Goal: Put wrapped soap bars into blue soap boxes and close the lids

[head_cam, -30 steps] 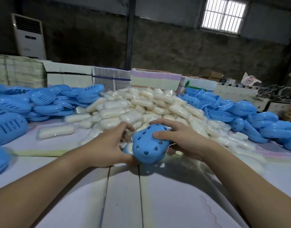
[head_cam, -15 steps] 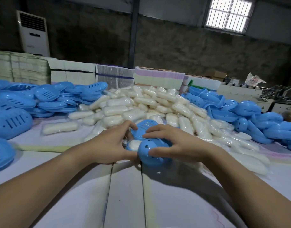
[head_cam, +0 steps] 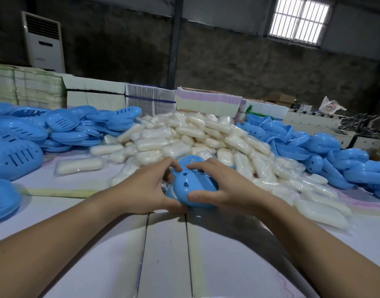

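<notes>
- I have one view only, from a camera worn on the person's head.
- It faces forward and down over the worktop (head_cam: 167, 254), close above both forearms, with the back wall (head_cam: 227, 61) far off.

This is a small factory or packing workshop rather than a home. A bare, stained concrete wall (head_cam: 238, 61) rises behind the worktop (head_cam: 167, 254), with a barred window (head_cam: 299, 19) high up and a floor-standing air conditioner (head_cam: 43, 41) in the far left corner. Along the worktop's far edge stand stacks of flat cartons (head_cam: 27, 87). Wrapped soap bars (head_cam: 184, 134) are heaped in bulk at the middle, with piles of blue soap boxes (head_cam: 62, 125) toward both side edges.
</notes>
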### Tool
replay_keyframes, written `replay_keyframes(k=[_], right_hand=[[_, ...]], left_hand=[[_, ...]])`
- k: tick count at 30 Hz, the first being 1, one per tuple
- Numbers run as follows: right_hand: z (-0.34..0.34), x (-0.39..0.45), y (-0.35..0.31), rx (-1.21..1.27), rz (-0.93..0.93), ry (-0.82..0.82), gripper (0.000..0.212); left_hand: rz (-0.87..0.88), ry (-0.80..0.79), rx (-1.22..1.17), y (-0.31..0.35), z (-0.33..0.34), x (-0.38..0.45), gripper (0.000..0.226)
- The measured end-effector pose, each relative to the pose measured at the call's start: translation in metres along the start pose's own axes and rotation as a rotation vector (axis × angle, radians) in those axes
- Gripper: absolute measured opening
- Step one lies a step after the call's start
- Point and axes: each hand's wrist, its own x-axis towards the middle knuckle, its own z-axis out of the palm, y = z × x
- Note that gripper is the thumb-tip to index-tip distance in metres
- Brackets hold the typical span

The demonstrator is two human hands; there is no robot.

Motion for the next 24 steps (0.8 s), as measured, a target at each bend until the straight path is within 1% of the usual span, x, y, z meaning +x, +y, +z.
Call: replay_keyframes(k=[3,7,8,10,12,14,19,24], right_hand=[[0.001,0.001,-0.002,0.032,-0.023,0.008,0.066],[-0.006,0.0,0.0,0.076,-0.032,-0.045,0.058],[-0.008,-0.001,0.001,0.07,-0.03,-0.078,0.06],[-0.012,-0.003,0.002,0.004,-0.03,-0.134,0.072],[-0.011,-0.005,0.003,-0.039,-0.04,-0.145,0.079],[-0.01,-0.007,0.003,-0.009,-0.032,-0.143,0.077],[-0.007,-0.007,0.0,0.086,0.028,-0.132,0.067],[-0.001,-0.006,-0.002,0.114,0.015,-0.089,0.069]], left_hand=[[-0.004,-0.02,-0.03,0.001,0.0,0.0,0.072],[-0.006,-0.027,-0.019,0.001,0.0,0.0,0.075],[-0.006,-0.033,-0.012,0.002,0.0,0.0,0.078],[0.0,-0.055,0.006,0.002,-0.001,0.0,0.082],[0.01,-0.089,0.046,0.002,-0.002,0.0,0.082],[0.017,-0.122,0.072,0.0,-0.003,0.0,0.084],[0.025,-0.138,0.087,0.001,-0.003,-0.001,0.086],[0.04,-0.129,-0.023,0.001,-0.005,0.001,0.075]])
